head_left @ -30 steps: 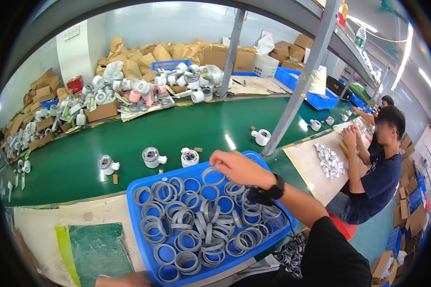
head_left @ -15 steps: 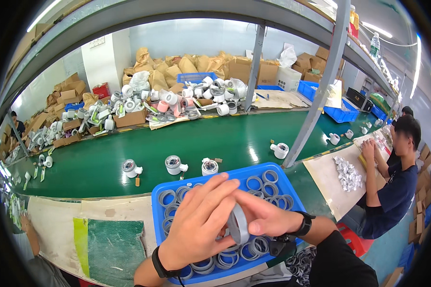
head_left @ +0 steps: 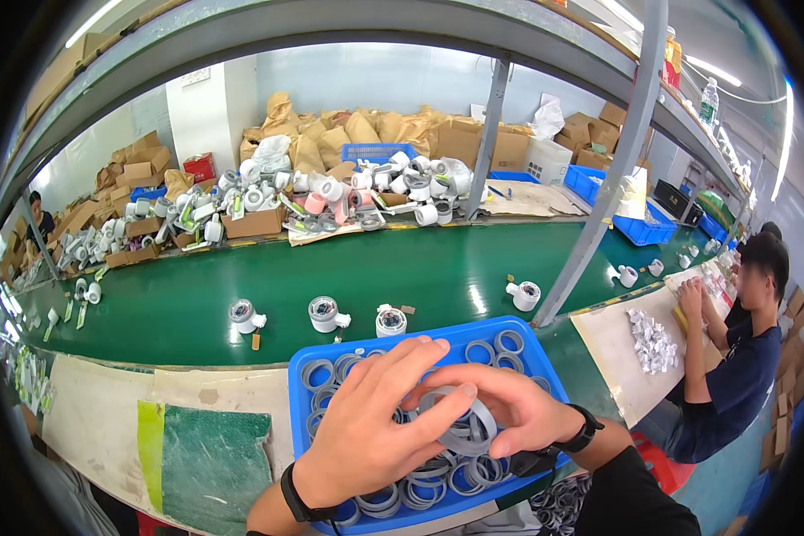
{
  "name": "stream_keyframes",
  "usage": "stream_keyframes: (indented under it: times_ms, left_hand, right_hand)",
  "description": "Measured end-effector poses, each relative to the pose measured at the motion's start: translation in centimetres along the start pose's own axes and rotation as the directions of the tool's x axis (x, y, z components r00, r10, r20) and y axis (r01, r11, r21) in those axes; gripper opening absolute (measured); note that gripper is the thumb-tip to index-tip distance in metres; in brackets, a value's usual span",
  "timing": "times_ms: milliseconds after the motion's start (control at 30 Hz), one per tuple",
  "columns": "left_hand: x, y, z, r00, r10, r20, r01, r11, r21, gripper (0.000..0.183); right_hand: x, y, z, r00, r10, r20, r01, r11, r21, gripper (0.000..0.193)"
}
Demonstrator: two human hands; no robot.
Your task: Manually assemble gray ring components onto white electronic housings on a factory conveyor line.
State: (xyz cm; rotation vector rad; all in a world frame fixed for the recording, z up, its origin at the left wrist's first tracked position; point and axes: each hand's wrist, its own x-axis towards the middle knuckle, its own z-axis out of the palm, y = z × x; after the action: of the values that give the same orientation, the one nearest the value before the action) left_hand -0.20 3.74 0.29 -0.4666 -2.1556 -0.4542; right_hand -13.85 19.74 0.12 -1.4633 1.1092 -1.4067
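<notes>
Over a blue tray [head_left: 297,420], a grey ring [head_left: 481,432] is held up between my two hands. My left hand [head_left: 366,424] grips it from the left, with a fingertip reaching across its top and the other fingers stretched forward. On the other side, my right hand [head_left: 531,411] curls around the ring, its thumb at the lower right edge. Several more grey rings [head_left: 381,500] lie loosely below in the tray, partly hidden by my hands.
White round fittings with short side necks [head_left: 325,313] stand on the green conveyor belt [head_left: 402,259] ahead. A green mat [head_left: 214,460] lies at left. At right, a person [head_left: 741,348] sits by a pile of small white parts [head_left: 652,342]. A grey post [head_left: 598,196] rises nearby.
The ring has turned from nearly edge-on to showing its round opening. My fingers have shifted around it. The view has moved slightly.
</notes>
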Motion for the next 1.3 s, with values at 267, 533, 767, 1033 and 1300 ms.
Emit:
stream_keyframes:
  times_ms: [267,533,767,1033,1300]
  left_hand:
    - [0.1,0.1,0.3,0.998,0.056,-0.014,-0.057,0.995,-0.077,0.076]
    - [0.0,-1.0,-3.5,0.985,-0.148,-0.092,0.151,0.988,0.029,0.064]
    - [-1.0,-2.0,-6.5,0.931,-0.172,-0.322,0.198,0.979,0.050,0.060]
    - [-2.2,-2.2,-8.2,0.900,-0.271,-0.341,0.313,0.947,0.074,0.046]
    - [-2.6,-2.4,-9.4,0.883,-0.271,-0.383,0.324,0.943,0.081,0.044]
  right_hand:
    - [-0.2,-0.8,-0.3,1.000,0.001,0.020,0.001,0.994,-0.106,0.080]
    - [5.6,1.8,-6.9,0.948,-0.208,-0.243,-0.045,0.664,-0.747,0.068]
    - [10.9,12.7,-14.2,1.000,0.022,-0.018,-0.025,0.399,-0.917,0.059]
    - [16.0,15.9,-12.5,0.922,0.198,0.333,0.283,0.243,-0.928,0.050]
    - [16.9,18.3,-13.8,0.843,0.223,0.490,0.454,0.195,-0.869,0.051]
